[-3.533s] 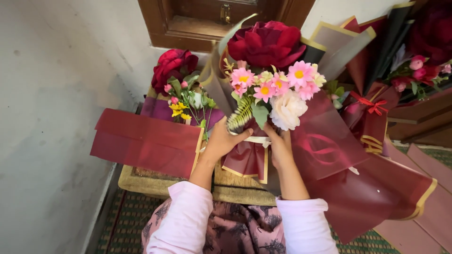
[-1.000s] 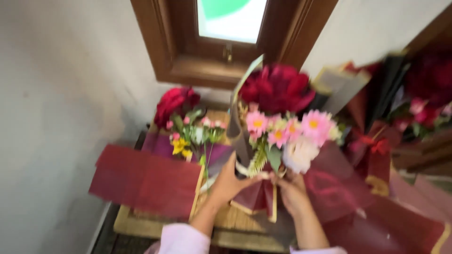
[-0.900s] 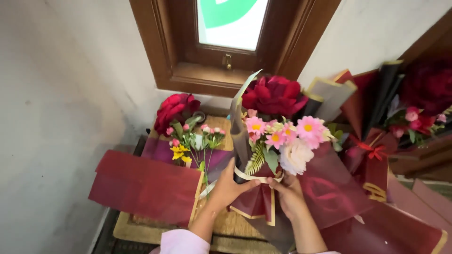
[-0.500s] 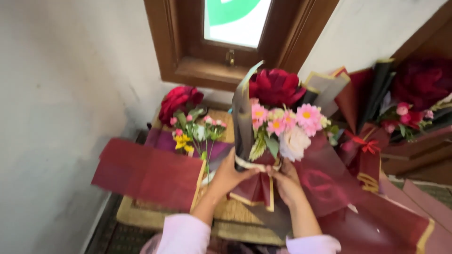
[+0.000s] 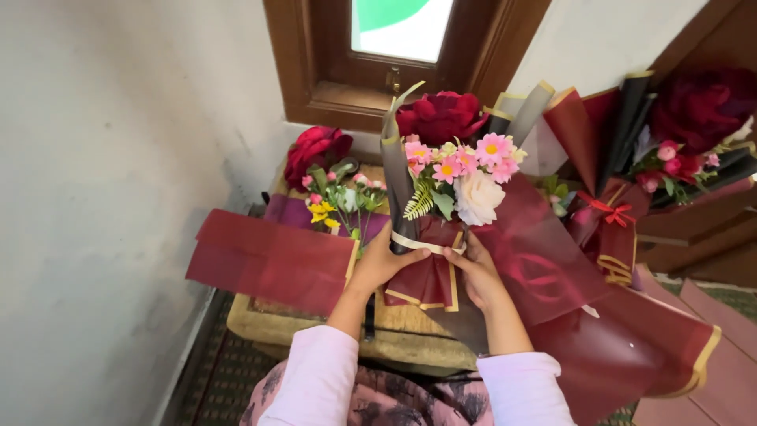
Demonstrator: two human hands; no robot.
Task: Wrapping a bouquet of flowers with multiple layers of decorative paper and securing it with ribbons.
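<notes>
Here, head view, looking down from the person's own head.
Left hand: left hand (image 5: pixel 384 264), mid-frame, fingers closed round the neck of the wrapped bouquet, thumb over the band.
Right hand: right hand (image 5: pixel 478 274), just right of it, fingers clamped on the same neck from the other side; the two hands sit close together, the band between them.
Thing in hand: bouquet of a large dark red rose, small pink daisies and a cream bloom in dark red gauzy wrapping paper with gold edging (image 5: pixel 451 162), held upright at frame centre.
Band: cream ribbon strip (image 5: pixel 426 244), wrapped across the neck of the bouquet, both thumbs touching it.
Support: pale worn wooden stool or block (image 5: pixel 331 331), low centre, under the hands; the wrapper's lower folds rest on it.
Left of frame: second, smaller bunch with a red rose and yellow sprigs (image 5: pixel 327 177), lying on an open sheet of dark red wrapping paper (image 5: pixel 268 260).
Right of frame: finished bouquets in dark red and black wrap with a red bow (image 5: pixel 631 173), propped near the wall.
Top of frame: brown wooden window frame (image 5: pixel 331 71).
Step, as judged: cinching the ribbon round the gathered wrap.
Next move calls for: keeping the neck pinched with one hand while the other draws the ribbon ends snug, without crushing stems or letting the paper folds slip.
</notes>
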